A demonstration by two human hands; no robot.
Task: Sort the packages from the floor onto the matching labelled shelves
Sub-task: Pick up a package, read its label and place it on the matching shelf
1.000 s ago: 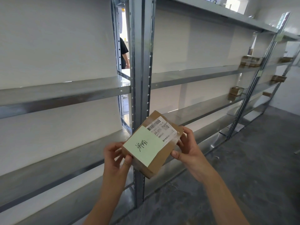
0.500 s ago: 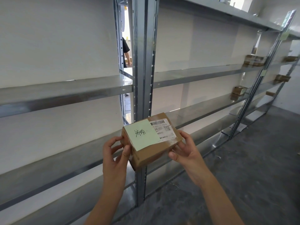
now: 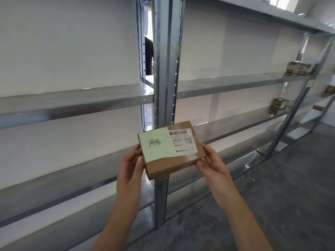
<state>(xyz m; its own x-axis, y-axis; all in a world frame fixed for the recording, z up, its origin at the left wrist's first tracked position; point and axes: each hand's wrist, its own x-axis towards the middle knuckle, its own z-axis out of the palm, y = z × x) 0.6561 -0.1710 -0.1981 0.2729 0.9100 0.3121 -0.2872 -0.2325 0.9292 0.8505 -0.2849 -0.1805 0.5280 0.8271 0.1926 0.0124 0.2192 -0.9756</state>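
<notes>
I hold a small brown cardboard package [image 3: 172,163] in front of the metal shelving [image 3: 72,104], at about the height of the second shelf from the floor. Its top carries a pale green note with handwriting and a white shipping label with a barcode. My left hand [image 3: 131,163] grips its left end and my right hand [image 3: 211,162] grips its right end. The package lies nearly level, top face toward me.
A steel upright [image 3: 165,69] stands right behind the package. Several brown packages [image 3: 299,68] sit on the far right shelves, another [image 3: 280,103] one level lower. A person in dark clothes [image 3: 149,55] shows through the gap behind the rack. Grey concrete floor [image 3: 290,196] lies on the right.
The package has turned from a tilted diagonal to nearly level and risen slightly. Both hands stayed on its ends. The view has shifted a little to the right.
</notes>
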